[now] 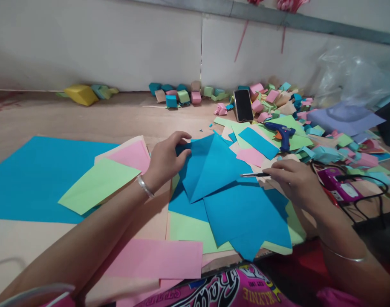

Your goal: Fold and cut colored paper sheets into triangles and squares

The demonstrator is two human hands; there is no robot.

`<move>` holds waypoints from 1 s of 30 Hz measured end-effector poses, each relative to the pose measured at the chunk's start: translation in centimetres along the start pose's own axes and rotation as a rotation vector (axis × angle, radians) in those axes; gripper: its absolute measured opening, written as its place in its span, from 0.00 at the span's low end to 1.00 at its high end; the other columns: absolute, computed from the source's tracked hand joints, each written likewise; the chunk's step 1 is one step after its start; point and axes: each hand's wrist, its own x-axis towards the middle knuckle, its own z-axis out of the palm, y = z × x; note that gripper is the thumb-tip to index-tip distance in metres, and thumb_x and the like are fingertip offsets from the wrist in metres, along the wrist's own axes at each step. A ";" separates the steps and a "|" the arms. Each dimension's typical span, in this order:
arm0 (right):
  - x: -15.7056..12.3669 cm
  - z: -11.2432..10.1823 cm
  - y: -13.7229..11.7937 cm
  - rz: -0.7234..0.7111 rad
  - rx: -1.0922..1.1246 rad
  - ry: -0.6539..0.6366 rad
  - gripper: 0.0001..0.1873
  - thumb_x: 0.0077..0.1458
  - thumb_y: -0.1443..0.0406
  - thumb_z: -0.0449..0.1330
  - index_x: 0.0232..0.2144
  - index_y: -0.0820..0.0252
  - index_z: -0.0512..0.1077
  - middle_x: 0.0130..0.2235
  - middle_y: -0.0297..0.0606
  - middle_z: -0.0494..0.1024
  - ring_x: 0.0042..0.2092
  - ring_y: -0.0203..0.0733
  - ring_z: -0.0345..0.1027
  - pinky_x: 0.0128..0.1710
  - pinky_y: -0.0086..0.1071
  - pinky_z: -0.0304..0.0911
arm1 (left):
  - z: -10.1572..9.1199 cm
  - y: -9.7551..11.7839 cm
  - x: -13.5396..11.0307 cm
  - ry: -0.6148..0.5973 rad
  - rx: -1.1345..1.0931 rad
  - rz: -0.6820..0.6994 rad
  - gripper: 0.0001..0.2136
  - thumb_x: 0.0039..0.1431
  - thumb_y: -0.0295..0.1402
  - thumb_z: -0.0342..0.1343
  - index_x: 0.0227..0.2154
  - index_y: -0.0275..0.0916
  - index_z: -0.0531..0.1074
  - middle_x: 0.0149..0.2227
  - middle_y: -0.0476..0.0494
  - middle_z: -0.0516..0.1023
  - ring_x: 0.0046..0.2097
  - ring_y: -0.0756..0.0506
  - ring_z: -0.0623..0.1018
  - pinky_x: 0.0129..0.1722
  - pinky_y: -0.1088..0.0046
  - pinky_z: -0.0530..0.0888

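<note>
A folded sheet of blue paper (210, 166) with a diagonal crease stands partly raised above other sheets. My left hand (169, 155) pinches its left edge between thumb and fingers. In the closed fingers of my right hand (292, 179) is a slim tool (254, 175) with a silvery, blade-like end and a dark grip; its exact kind is hard to make out. The tip reaches the right side of the folded sheet. Beneath lie more blue sheets (249, 213) and light green paper (190, 230).
Large blue paper (38, 179), a green sheet (100, 183) and pink paper (156, 258) lie leftward. A phone (243, 105), a blue glue gun (282, 133), small folded paper pieces (271, 96) and a purple device (340, 183) with black cable are rightward. A wall (118, 47) bounds the back.
</note>
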 end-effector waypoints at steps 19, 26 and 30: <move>-3.6 1.8 0.2 0.020 0.098 -0.165 0.16 0.63 0.68 0.50 0.46 0.57 0.76 0.41 0.45 0.78 0.42 0.47 0.72 0.38 0.37 0.66 | 3.4 1.2 -2.4 -0.593 0.269 0.632 0.18 0.67 0.31 0.50 0.58 0.44 0.66 0.61 0.38 0.67 0.61 0.37 0.68 0.55 0.59 0.67; -3.5 2.3 0.3 0.020 0.089 -0.191 0.18 0.64 0.68 0.48 0.46 0.56 0.76 0.42 0.46 0.78 0.43 0.48 0.71 0.39 0.40 0.67 | 3.8 1.9 -3.0 -0.537 0.323 0.598 0.23 0.66 0.49 0.45 0.61 0.52 0.63 0.57 0.38 0.70 0.55 0.35 0.70 0.54 0.57 0.63; -3.3 2.6 0.2 0.016 0.115 -0.188 0.19 0.64 0.69 0.47 0.49 0.57 0.75 0.43 0.46 0.77 0.44 0.47 0.70 0.40 0.38 0.66 | 4.6 1.5 -3.3 -0.609 0.180 0.625 0.25 0.68 0.47 0.44 0.63 0.44 0.61 0.68 0.40 0.57 0.69 0.35 0.53 0.66 0.52 0.47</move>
